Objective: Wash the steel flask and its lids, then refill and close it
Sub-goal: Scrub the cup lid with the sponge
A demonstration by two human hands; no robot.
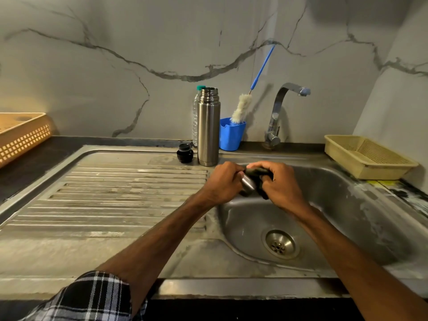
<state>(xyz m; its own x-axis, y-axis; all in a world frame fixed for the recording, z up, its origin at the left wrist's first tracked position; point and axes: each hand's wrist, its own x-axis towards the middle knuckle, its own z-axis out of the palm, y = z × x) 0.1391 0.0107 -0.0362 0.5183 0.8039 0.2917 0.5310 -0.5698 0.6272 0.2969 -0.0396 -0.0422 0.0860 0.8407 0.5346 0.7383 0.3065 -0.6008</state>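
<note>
The steel flask (208,128) stands upright and uncapped at the back of the drainboard. Its small black inner lid (184,153) sits just left of it. Over the left rim of the sink bowl (335,205), my left hand (223,181) grips the steel outer lid (247,184). My right hand (281,184) holds a dark scrub pad (257,171) wrapped over that lid. Most of the lid is hidden by fingers and pad.
A clear plastic bottle (195,117) stands behind the flask. A blue cup (231,135) holds a bottle brush (242,108). The tap (281,110) is not running. A beige basket (368,156) sits right of the sink, another basket (20,135) at far left.
</note>
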